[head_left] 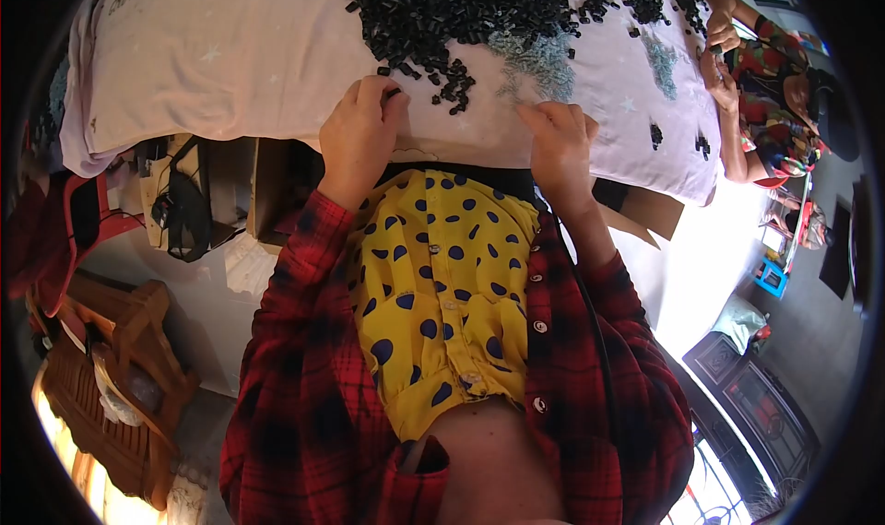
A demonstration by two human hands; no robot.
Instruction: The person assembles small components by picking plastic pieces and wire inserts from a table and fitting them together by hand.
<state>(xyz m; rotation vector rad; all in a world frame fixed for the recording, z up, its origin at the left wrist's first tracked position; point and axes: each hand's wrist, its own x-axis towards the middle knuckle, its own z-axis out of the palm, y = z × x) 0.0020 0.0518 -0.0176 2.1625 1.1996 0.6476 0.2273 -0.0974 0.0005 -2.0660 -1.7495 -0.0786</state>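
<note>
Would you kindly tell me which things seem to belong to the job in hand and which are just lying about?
Seemingly in use:
black pieces, near the left hand
blue-green pieces, near the right hand
pale pink cloth underneath

Apparently lying about:
slatted wooden furniture
cardboard
blue item, too small to identify

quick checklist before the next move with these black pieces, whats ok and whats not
1. Left hand has a piece: ok, a small black piece shows at the fingertips of the left hand.
2. Right hand has a piece: cannot tell, its grip is hidden.
3. Main black pile near both hands: ok, it lies just beyond them.
4. Blue-grey bits apart from that pile: not ok, they meet its edge.
5. All black pieces together: not ok, small clusters lie off to the right.
6. Co-worker's hands clear of both: ok, they are at the cloth's far right.
</note>
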